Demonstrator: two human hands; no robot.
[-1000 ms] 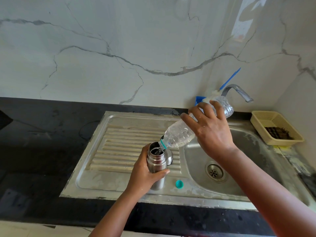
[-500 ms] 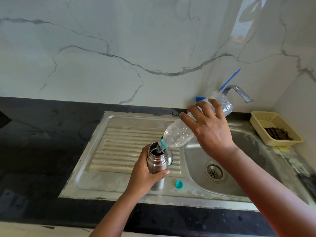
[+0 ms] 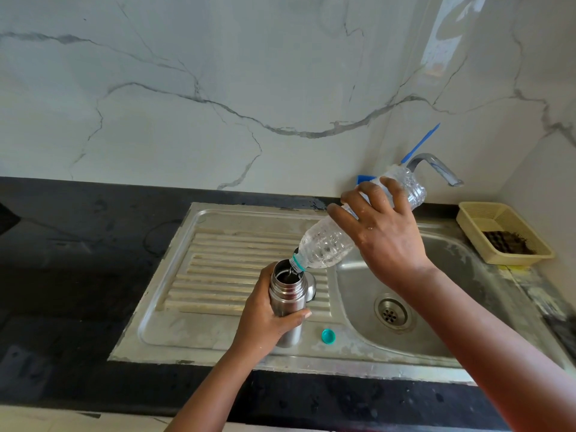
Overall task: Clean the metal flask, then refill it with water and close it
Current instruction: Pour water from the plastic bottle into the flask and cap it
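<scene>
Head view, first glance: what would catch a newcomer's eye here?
The clear plastic bottle, tilted neck-down in the right hand, pouring into the open metal flask that the left hand holds upright on the sink's drainboard. A small teal cap lies on the steel just right of the flask. At far right a yellow basket holds something dark.

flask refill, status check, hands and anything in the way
Left hand grips flask, upright on drainboard. Right hand tips plastic bottle into its mouth. Teal cap beside flask, nothing blocking.
</scene>
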